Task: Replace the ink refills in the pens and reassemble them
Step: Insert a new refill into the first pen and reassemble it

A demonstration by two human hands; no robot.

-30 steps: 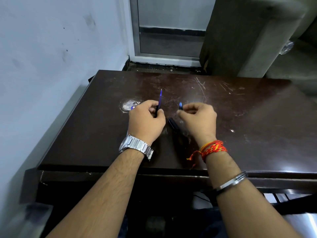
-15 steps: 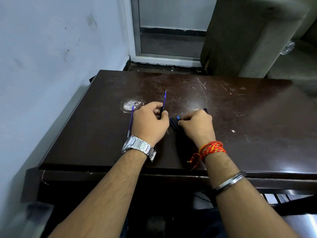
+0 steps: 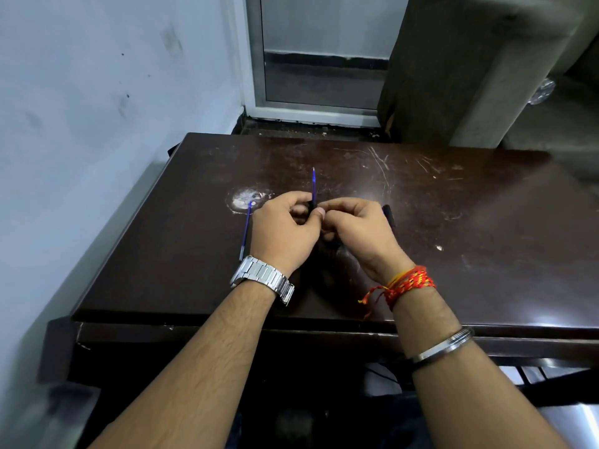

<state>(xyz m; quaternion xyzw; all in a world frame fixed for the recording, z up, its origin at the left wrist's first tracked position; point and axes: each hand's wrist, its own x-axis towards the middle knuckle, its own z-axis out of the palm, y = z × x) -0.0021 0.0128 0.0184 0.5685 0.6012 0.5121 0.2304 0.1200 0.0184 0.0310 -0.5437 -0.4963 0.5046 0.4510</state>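
A dark brown wooden table (image 3: 453, 254), scratched and shiny, stands against a pale wall, and a metal door frame is behind it.

Both hands meet over the middle of the table. The left hand (image 3: 285, 234) pinches a thin blue ink refill (image 3: 313, 186) between thumb and fingers, and the refill points up and away from the person. The right hand (image 3: 359, 234) is curled, its thumb touching the left fingers at the base of the refill. It seems to grip a dark pen barrel (image 3: 388, 215), whose end shows past the far side of the hand. The middle of the barrel is hidden, so I cannot be fully sure it is one piece.

A second blue refill (image 3: 245, 231) lies flat on the table just beside the left hand, its far end on a white worn patch (image 3: 241, 197). A silver metal watch (image 3: 262, 280) is on the left wrist. On the right arm are a red and orange thread (image 3: 408, 283) and a steel bangle (image 3: 444, 346).

In my judgement the task is about in the middle for this pen. Almost the whole blue ink refill is outside, so it is not yet pushed in, and closing the pen is also left. I cannot tell whether the lying refill is old or new, and no finished pen is visible.
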